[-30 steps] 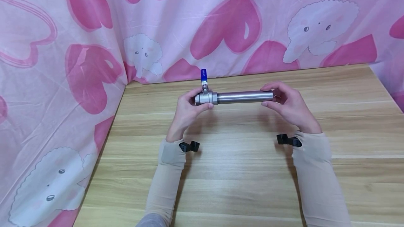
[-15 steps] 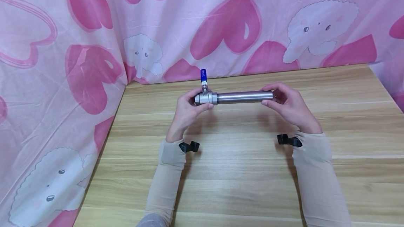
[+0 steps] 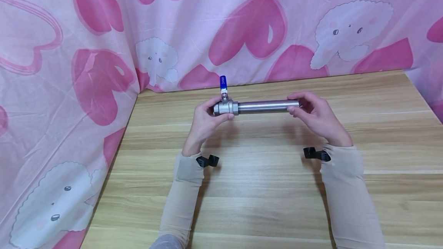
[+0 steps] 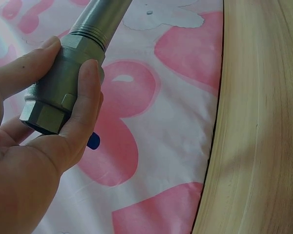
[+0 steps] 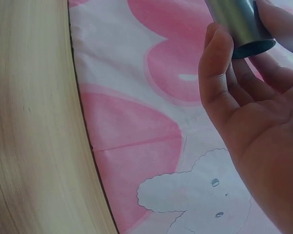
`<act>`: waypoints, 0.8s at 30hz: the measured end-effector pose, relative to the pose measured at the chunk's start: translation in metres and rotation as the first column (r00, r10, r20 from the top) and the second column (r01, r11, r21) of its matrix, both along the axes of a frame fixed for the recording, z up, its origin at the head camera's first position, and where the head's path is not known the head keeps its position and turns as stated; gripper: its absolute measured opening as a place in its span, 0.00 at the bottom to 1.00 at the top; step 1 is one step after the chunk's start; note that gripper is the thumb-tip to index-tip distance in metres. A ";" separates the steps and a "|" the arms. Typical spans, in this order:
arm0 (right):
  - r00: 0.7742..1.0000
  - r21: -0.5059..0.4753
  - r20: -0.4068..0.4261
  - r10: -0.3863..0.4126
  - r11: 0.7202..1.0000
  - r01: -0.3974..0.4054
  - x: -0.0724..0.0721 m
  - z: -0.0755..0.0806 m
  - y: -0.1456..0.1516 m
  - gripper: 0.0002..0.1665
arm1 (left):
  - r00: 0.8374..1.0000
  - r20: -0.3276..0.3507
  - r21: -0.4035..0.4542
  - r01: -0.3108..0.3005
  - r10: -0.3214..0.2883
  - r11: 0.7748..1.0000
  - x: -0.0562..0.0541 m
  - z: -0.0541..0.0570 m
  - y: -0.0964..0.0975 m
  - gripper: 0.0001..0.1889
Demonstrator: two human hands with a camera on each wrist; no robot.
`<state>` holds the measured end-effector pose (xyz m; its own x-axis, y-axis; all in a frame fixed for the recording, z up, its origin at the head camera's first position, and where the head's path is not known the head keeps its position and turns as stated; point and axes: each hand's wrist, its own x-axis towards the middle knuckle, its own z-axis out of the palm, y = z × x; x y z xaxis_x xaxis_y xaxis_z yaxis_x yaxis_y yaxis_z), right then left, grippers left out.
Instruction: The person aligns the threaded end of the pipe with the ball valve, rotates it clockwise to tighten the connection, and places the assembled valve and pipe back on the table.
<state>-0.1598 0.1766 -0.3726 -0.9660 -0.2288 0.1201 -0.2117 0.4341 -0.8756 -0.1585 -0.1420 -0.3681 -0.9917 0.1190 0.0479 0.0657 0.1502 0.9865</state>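
A steel ball valve (image 3: pixel 226 107) with a blue lever handle (image 3: pixel 223 82) is joined to a smooth metal pipe (image 3: pixel 264 106); the two lie in line, held level above the table. My left hand (image 3: pixel 203 122) grips the valve body at the left, thumb in front and fingers behind. In the left wrist view, threads (image 4: pixel 90 34) show where the pipe enters the hexagonal end of the valve (image 4: pixel 63 73). At the pipe's right end my right hand (image 3: pixel 316 116) holds it between thumb and fingers. The open, hollow end of the pipe (image 5: pixel 239 24) faces the palm in the right wrist view.
The wood-grain table (image 3: pixel 256 199) spreads beneath both arms. A pink curtain (image 3: pixel 194 22) with hearts and white cartoon animals hangs along the back and left edges. Black camera mounts (image 3: pixel 208 160) sit at both wrists.
My right thumb has moved slightly up over the pipe's end, its tip more bent than before. The left hand, valve and pipe stay essentially in place.
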 end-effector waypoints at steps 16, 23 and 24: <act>0.999 0.021 0.015 -0.028 0.999 0.028 0.000 0.000 -0.002 0.17 | 1.000 -0.002 -0.009 0.001 -0.001 1.000 0.001 0.001 0.001 0.31; 1.000 -0.027 0.006 -0.013 1.000 0.013 -0.001 0.001 -0.004 0.21 | 1.000 -0.008 -0.006 0.000 0.000 1.000 0.001 0.001 0.000 0.30; 1.000 -0.039 0.009 -0.006 0.999 0.007 -0.001 0.001 -0.004 0.22 | 1.000 -0.009 -0.007 0.000 0.000 1.000 0.001 0.001 0.000 0.30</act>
<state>-0.1604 0.1722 -0.3714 -0.9685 -0.2178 0.1203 -0.2012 0.4008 -0.8938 -0.1573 -0.1416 -0.3676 -0.9913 0.1194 0.0560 0.0746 0.1576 0.9847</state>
